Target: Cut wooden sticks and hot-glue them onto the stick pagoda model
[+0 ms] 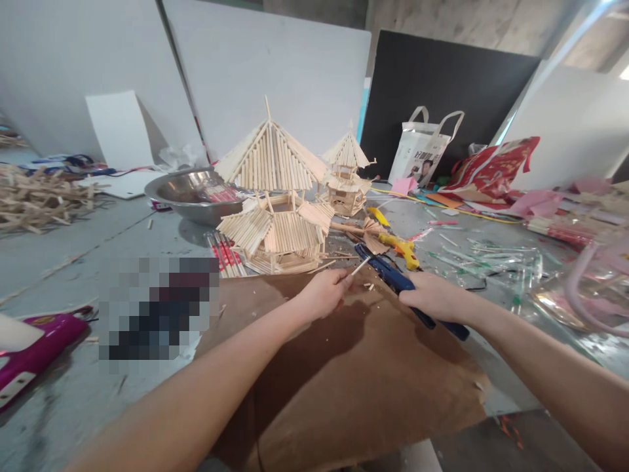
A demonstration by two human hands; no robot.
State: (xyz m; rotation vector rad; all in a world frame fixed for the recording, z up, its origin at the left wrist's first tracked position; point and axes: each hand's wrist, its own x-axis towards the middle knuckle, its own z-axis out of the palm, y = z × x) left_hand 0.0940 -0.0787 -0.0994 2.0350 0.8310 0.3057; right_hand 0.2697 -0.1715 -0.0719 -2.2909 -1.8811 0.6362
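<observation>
Between the fingertips of my left hand (324, 293) is a short, thin wooden stick (362, 265), its far end pointing at the tool. My right hand (435, 298) is closed around a dark blue two-handled hand tool (390, 274), like a pair of cutters; its jaws lie close to the stick, and I cannot tell whether they touch. Small wood bits (369, 286) lie below on a brown sheet (393, 387). Just beyond my hands stands a two-tiered pavilion model (275, 229) made of wooden sticks.
A smaller stick pavilion (346, 183) stands behind, right of a metal bowl (191, 203). A yellow glue gun (400, 246) lies near the blue tool. Clear plastic scraps (491, 262) cover the right side. At left are a stick pile (44, 196) and a magenta device (54, 341).
</observation>
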